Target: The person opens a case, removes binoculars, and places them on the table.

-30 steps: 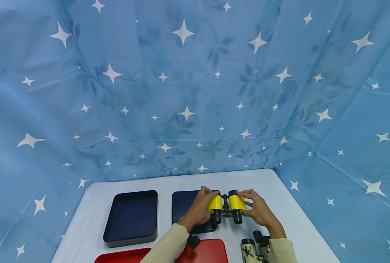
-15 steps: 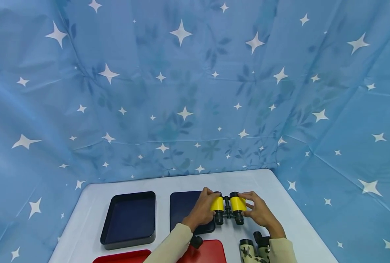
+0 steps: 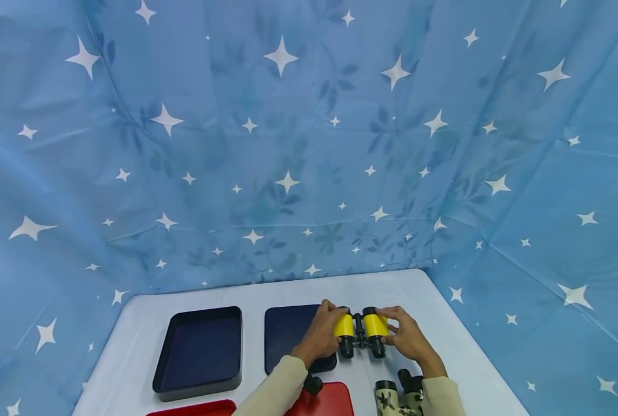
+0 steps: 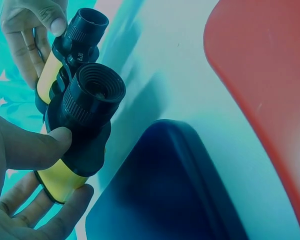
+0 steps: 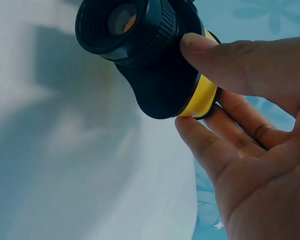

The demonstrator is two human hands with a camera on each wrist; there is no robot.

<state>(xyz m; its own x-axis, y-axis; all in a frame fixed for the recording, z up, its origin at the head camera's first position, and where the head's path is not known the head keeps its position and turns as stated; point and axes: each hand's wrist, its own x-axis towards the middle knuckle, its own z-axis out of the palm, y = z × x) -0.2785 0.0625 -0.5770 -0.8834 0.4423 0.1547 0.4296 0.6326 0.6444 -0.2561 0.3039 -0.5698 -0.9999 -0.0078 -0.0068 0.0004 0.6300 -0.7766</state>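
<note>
Yellow-and-black binoculars are held between both hands over the right part of the white table, eyepieces toward the person. My left hand grips the left barrel; in the left wrist view its thumb lies on the black eyepiece side and the fingers are under the yellow band. My right hand pinches the other barrel, with its thumb on the near side and a fingertip below the yellow band. The binoculars' shadow falls on the table in both wrist views.
A dark blue open tray stands at the left. A flat dark blue piece lies partly under the left forearm. Nearer are a red tray, a flat red piece and camouflage binoculars. A blue starred curtain hangs behind.
The head view has shifted a little. The binoculars, held by both hands throughout, sit slightly farther right of the flat dark blue piece.
</note>
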